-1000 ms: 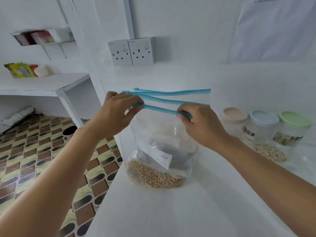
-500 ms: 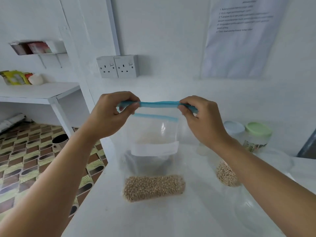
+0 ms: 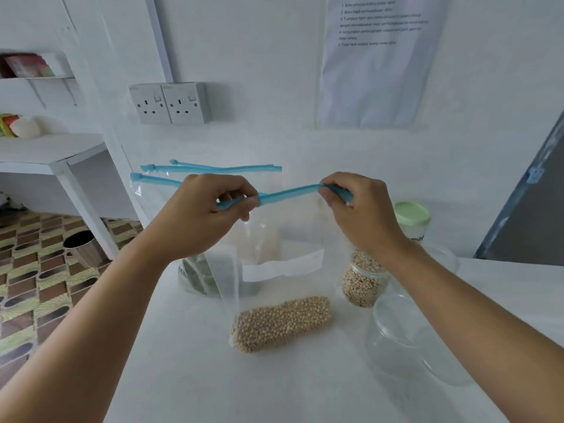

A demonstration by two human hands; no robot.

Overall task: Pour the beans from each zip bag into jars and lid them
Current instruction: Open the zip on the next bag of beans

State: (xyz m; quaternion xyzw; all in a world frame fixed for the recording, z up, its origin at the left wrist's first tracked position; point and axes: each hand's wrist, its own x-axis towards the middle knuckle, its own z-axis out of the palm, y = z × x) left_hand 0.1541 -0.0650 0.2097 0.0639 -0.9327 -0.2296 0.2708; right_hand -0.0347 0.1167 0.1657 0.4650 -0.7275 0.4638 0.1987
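Saw nearest on the desk (image 3: pixel 274 392) an empty jar (image 3: pixel 406 337), then a bag (image 3: pixel 283 267) standing with beans (image 3: pixel 282 323) unpoured, zip (image 3: pixel 290 193) pinched at either end by left grip (image 3: pixel 207 215) and right grip (image 3: pixel 357 215), then one filled jar (image 3: pixel 358 285), a lidded jar (image 3: pixel 412 215), more bags (image 3: pixel 210 169) waiting behind.

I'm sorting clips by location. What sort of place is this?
Likely a pantry-like workroom, staged for a task: a white counter with a zip bag and a jar of beans, a double wall socket, and a printed instruction sheet on the wall.
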